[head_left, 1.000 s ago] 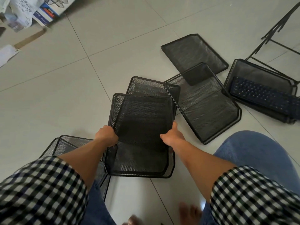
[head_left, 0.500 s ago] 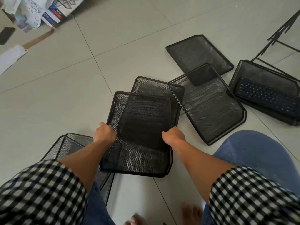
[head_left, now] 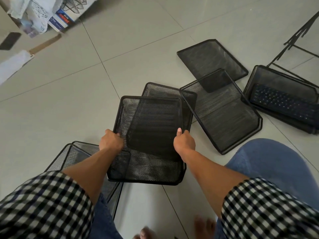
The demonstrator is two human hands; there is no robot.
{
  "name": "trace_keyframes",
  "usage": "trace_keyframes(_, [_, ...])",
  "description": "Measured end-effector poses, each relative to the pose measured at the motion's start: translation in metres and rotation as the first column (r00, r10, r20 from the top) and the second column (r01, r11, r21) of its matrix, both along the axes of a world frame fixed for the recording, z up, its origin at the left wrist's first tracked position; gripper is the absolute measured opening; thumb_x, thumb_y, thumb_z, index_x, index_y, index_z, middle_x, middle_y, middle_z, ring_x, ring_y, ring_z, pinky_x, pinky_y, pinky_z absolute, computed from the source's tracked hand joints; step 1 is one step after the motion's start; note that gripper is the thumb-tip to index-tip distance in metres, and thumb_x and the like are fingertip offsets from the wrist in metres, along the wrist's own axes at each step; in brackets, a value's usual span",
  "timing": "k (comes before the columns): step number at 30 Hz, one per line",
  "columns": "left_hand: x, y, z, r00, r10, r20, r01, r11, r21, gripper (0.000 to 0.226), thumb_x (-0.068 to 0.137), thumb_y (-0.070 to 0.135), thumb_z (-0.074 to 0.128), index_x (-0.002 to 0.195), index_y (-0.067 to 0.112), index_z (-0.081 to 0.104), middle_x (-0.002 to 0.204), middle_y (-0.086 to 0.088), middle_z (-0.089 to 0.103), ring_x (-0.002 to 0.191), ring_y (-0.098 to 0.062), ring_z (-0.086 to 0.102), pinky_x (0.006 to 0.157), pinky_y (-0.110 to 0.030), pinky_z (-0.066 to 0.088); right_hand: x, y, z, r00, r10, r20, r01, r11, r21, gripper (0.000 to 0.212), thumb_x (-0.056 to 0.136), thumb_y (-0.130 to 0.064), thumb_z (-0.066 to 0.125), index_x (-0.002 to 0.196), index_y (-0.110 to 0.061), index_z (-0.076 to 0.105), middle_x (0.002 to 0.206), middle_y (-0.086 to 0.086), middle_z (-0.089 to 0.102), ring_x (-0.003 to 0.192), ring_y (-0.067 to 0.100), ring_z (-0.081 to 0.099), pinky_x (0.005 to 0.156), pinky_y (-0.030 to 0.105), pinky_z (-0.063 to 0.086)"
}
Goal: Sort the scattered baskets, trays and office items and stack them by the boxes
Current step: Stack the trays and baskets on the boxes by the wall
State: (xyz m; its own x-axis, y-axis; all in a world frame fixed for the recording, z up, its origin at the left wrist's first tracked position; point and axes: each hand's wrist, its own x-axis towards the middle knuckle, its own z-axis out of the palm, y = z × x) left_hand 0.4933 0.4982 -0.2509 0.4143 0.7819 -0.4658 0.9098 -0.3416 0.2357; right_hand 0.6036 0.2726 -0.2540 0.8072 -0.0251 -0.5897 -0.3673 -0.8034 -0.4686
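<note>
Left hand (head_left: pixel 111 141) and right hand (head_left: pixel 184 142) each grip a side rim of the mesh tray (head_left: pixel 151 118), near centre; gathering seems the step, and next it likely needs nesting onto the right tray (head_left: pixel 222 116), then carrying to the far-left boxes (head_left: pixel 60 18).

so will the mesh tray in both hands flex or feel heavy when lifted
Probably stiff: the mesh tray has a wire rim and looks flat between the left hand and right hand. Likely light, being open mesh.
</note>
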Motion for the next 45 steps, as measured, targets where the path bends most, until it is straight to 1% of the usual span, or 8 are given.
trace_keyframes(10, [0.0,-0.007,0.013,0.997,-0.013,0.078,0.013,1.0,0.001,0.031,0.107,0.028,0.041,0.121,0.0,0.042,0.118,-0.027,0.061,0.106,-0.044,0.058,0.075,-0.044,0.04,-0.006,-0.002,0.003,0.996,-0.076,0.046,0.076,0.997,-0.005,0.037,0.109,-0.036,0.038,0.131,-0.007,0.045,0.109,0.013,0.064,0.085,0.023,0.052,0.07,0.036,0.041])
trace_keyframes(14, [0.01,-0.006,0.048,0.992,-0.026,0.127,0.019,0.998,0.057,0.028,0.107,0.029,0.04,0.118,0.003,0.042,0.113,-0.024,0.062,0.1,-0.042,0.059,0.073,-0.044,0.04,0.0,0.002,0.028,0.99,-0.089,0.109,0.087,0.996,0.022,0.034,0.108,-0.036,0.038,0.126,-0.008,0.046,0.114,0.016,0.065,0.102,0.034,0.061,0.073,0.037,0.039])
trace_keyframes(25, [0.009,-0.052,0.334,0.983,-0.077,0.168,0.063,0.994,0.089,0.02,0.106,0.033,0.038,0.102,0.013,0.035,0.1,-0.019,0.064,0.08,-0.034,0.053,0.068,-0.044,0.04,-0.021,-0.05,0.312,0.978,-0.134,0.161,0.134,0.991,0.011,0.031,0.108,-0.034,0.038,0.119,-0.006,0.047,0.11,0.02,0.065,0.102,0.039,0.061,0.07,0.037,0.034])
trace_keyframes(29, [0.012,-0.077,0.472,0.968,-0.009,0.25,0.074,0.964,-0.254,0.04,0.1,0.042,0.056,0.115,0.004,0.054,0.101,-0.011,0.069,0.088,-0.033,0.068,0.08,-0.045,0.057,-0.045,-0.1,0.439,0.955,-0.27,0.126,0.272,0.962,-0.002,0.031,0.108,-0.035,0.038,0.116,-0.007,0.047,0.11,0.023,0.066,0.102,0.044,0.062,0.075,0.044,0.045])
trace_keyframes(33, [0.002,-0.11,0.586,0.953,-0.015,0.304,0.219,0.727,-0.651,0.032,0.097,0.031,0.066,0.117,0.006,0.064,0.107,-0.013,0.074,0.092,-0.028,0.073,0.085,-0.043,0.06,-0.08,-0.165,0.54,0.902,-0.412,0.13,0.418,0.908,-0.026,0.034,0.108,-0.036,0.038,0.12,-0.006,0.05,0.108,0.022,0.067,0.1,0.043,0.063,0.081,0.045,0.048])
trace_keyframes(36, [-0.002,-0.155,0.63,0.896,-0.243,0.372,0.429,0.688,-0.585,0.03,0.104,0.026,0.054,0.129,0.009,0.057,0.119,-0.015,0.068,0.104,-0.032,0.067,0.095,-0.051,0.054,-0.111,-0.209,0.587,0.815,-0.555,0.165,0.565,0.825,-0.015,0.034,0.108,-0.035,0.039,0.119,-0.005,0.05,0.108,0.021,0.067,0.1,0.041,0.063,0.078,0.043,0.047])
trace_keyframes(40, [0.018,-0.229,0.654,0.703,-0.57,0.425,0.694,0.679,-0.238,0.034,0.104,0.033,0.05,0.126,0.008,0.06,0.121,-0.014,0.067,0.114,-0.035,0.061,0.095,-0.043,0.047,-0.143,-0.269,0.624,0.641,-0.74,0.204,0.751,0.66,0.036,0.037,0.108,-0.038,0.04,0.121,-0.005,0.051,0.111,0.02,0.066,0.102,0.039,0.062,0.075,0.036,0.039])
trace_keyframes(45, [0.036,-0.331,0.678,0.545,-0.667,0.508,0.824,0.539,-0.175,0.025,0.102,0.028,0.054,0.116,0.009,0.065,0.11,-0.013,0.07,0.105,-0.034,0.063,0.08,-0.033,0.041,-0.177,-0.358,0.653,0.465,-0.856,0.227,0.859,0.498,0.117,0.035,0.105,-0.039,0.047,0.116,-0.006,0.055,0.112,0.016,0.066,0.097,0.034,0.06,0.08,0.037,0.044])
